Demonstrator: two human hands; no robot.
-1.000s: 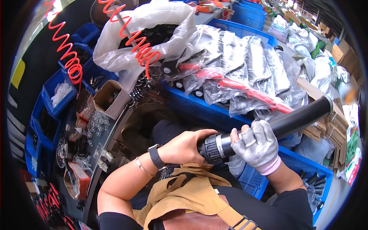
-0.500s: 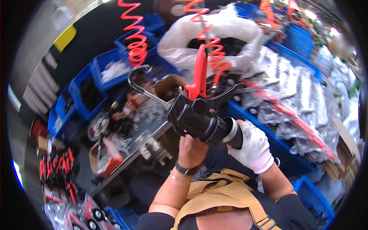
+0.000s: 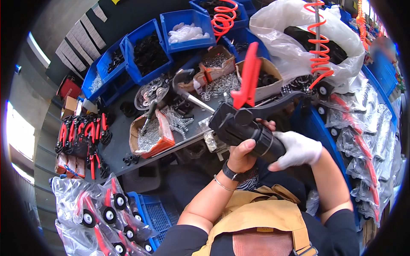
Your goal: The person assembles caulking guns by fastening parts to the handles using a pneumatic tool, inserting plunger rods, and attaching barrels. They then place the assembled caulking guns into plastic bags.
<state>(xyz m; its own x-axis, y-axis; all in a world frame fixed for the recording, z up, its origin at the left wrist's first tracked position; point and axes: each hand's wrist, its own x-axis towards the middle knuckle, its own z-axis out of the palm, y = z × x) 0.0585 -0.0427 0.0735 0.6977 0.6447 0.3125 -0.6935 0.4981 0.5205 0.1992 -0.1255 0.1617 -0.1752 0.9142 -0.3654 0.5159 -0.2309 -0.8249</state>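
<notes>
A caulking gun [image 3: 239, 128] with a black body, a red lever [image 3: 250, 77], a curved black handle [image 3: 282, 106] and a hooked metal rod [image 3: 197, 101] lies slantwise in front of me. My bare left hand [image 3: 243, 158] is closed around its underside, thumb up along the body. At the lower right end, my white-gloved right hand [image 3: 297, 150] closes around the black cylindrical end piece [image 3: 272, 147]; its bare thumb tip shows below. Bare fingertips appear behind the gun; whose hand they belong to is unclear.
A grey workbench [image 3: 115, 151] carries a carton of small metal parts [image 3: 147, 138], loose springs [image 3: 177, 121] and blue bins [image 3: 147, 55]. Bagged red-and-black tools [image 3: 98, 213] lie at lower left. Bagged silver tubes [image 3: 376, 123] fill the right. A red coiled hose [image 3: 318, 47] hangs beyond.
The silver ring between the gun's body and the black end piece no longer shows. My right hand has shifted its grip on that end. The view has swung, placing the bench lower and farther right.
</notes>
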